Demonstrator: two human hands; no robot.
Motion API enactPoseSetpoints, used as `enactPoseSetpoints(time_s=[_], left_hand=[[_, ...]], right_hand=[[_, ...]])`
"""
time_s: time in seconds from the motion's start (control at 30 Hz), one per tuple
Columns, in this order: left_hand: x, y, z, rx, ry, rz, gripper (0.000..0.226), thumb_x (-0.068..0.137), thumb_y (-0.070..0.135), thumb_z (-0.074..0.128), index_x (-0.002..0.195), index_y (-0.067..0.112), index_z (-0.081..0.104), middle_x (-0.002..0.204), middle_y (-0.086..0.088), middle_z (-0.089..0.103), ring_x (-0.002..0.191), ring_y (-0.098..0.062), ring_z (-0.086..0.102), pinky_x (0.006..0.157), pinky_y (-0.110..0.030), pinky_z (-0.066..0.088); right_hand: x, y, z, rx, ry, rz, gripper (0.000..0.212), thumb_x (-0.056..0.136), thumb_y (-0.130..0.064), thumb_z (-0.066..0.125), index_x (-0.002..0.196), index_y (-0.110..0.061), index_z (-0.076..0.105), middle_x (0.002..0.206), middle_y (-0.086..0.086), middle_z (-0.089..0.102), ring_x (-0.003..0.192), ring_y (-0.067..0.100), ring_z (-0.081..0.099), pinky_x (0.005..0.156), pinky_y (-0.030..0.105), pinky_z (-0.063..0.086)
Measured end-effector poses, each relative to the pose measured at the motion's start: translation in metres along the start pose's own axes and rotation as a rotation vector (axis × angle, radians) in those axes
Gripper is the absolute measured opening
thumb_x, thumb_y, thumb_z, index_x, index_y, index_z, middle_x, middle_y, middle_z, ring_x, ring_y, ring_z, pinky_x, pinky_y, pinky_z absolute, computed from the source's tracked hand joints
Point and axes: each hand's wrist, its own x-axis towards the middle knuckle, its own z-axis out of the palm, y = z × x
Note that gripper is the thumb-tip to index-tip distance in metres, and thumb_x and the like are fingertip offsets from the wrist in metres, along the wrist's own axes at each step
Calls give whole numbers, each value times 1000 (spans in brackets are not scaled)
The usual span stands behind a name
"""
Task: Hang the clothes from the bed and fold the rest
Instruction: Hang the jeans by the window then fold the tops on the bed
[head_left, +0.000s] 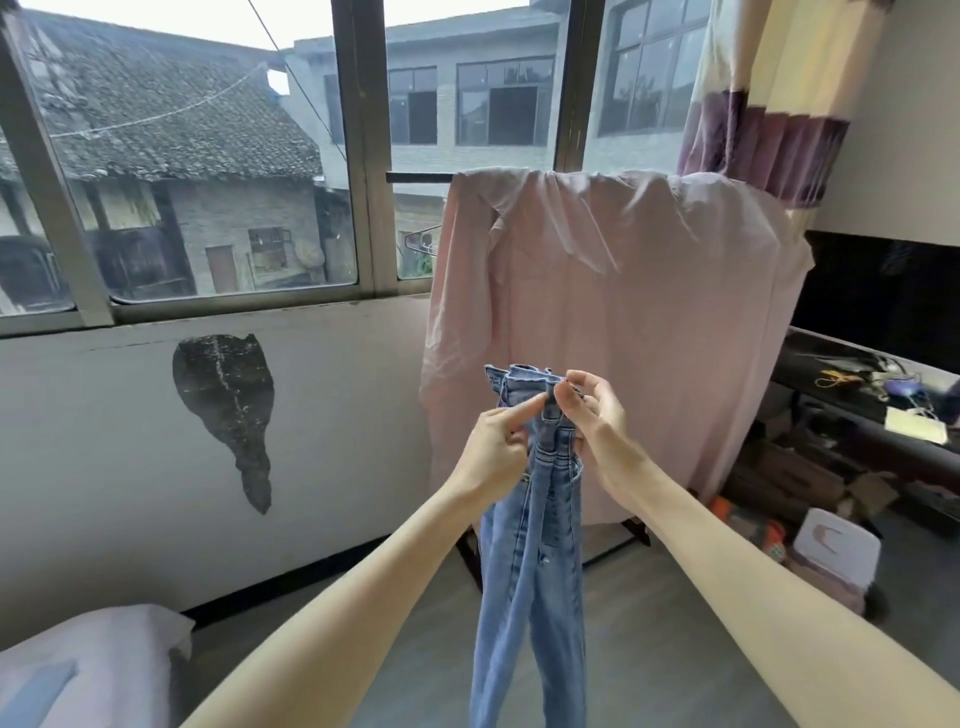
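A pair of light blue jeans (530, 571) hangs in front of me, held up by the waistband, legs dangling toward the floor. My left hand (493, 447) grips the jeans just below the waistband, with the index finger stretched along the cloth. My right hand (592, 415) pinches the waistband's right edge between thumb and fingers. Behind the jeans a pink cloth (623, 322) is draped over a clothes rack (415, 177), whose dark bar shows at the cloth's top left.
The bed corner (88, 670) with pale bedding lies at the lower left. A dark cluttered shelf (862, 395) and boxes (831, 551) stand at the right. A window wall (208, 364) runs behind, and a striped curtain (763, 98) hangs at the upper right.
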Motion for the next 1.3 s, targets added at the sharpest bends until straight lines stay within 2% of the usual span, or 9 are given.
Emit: enactPoseSetpoints(time_s=[0.13, 0.23, 0.33, 0.43, 0.6, 0.77, 1.07, 1.2, 1.3], left_hand=[[4, -4, 0, 116, -135, -49, 63, 93, 0, 34, 118, 58, 36, 130, 3, 38, 127, -15, 31, 112, -36, 26], [4, -1, -8, 6, -185, 64, 64, 89, -13, 31, 130, 32, 49, 123, 7, 46, 110, 7, 44, 94, -8, 34], [3, -1, -24, -159, 33, 62, 52, 83, -19, 35, 112, 13, 66, 109, 4, 63, 93, 8, 58, 80, -4, 43], [5, -20, -46, -137, 396, -6, 28, 84, 1, 61, 108, 15, 56, 110, 0, 60, 103, -11, 55, 99, -30, 44], [-9, -51, -90, -263, 71, -296, 125, 57, 40, 85, 147, 31, -2, 151, 3, 28, 136, -15, 31, 108, -34, 29], [-27, -33, -92, -435, -34, -138, 43, 60, 25, 82, 101, 31, 71, 109, 2, 70, 103, -14, 65, 78, -20, 51], [-103, 36, -31, -442, 487, -35, 29, 76, -5, 68, 94, 17, 63, 85, 8, 73, 79, -7, 68, 68, -18, 53], [-160, 65, -4, -346, 646, -45, 31, 73, -7, 70, 94, 16, 64, 80, 11, 73, 74, -2, 67, 64, -14, 51], [-217, 89, 5, -245, 817, -57, 32, 72, -7, 72, 92, 16, 64, 79, 14, 72, 73, 0, 66, 65, -12, 50]], right_hand=[[2, 4, -10, -36, 44, -7, 58, 76, -27, 73, 126, -25, 43, 132, 11, 51, 126, 28, 46, 107, 47, 36], [4, 4, -8, -2, 69, -47, 38, 87, -8, 62, 118, -27, 50, 117, 11, 60, 107, 21, 59, 99, 40, 45], [8, 0, 0, 41, 102, -78, 35, 90, 2, 48, 111, -25, 54, 105, 7, 64, 89, 15, 62, 80, 30, 51], [10, -8, 12, 71, 96, -104, 41, 88, 9, 39, 105, -25, 55, 90, 2, 62, 76, 13, 59, 69, 27, 51], [12, -27, 23, 83, -49, -162, 42, 86, 11, 37, 104, -20, 58, 71, -6, 67, 62, 6, 62, 55, 22, 52], [3, -37, 25, 141, -82, -198, 41, 84, 11, 38, 98, -20, 61, 72, 1, 64, 57, 11, 56, 49, 24, 49], [-32, -10, -21, 96, -430, -77, 56, 68, -45, 75, 114, -17, 58, 105, -2, 70, 101, 19, 63, 83, 28, 52], [-70, -1, -16, 88, -445, -105, 9, 87, -16, 60, 96, -17, 57, 101, 8, 68, 90, 20, 62, 73, 24, 55], [-109, -9, 6, 116, -514, -131, 13, 94, -4, 49, 95, -17, 51, 107, 22, 60, 92, 23, 57, 83, 41, 51]])
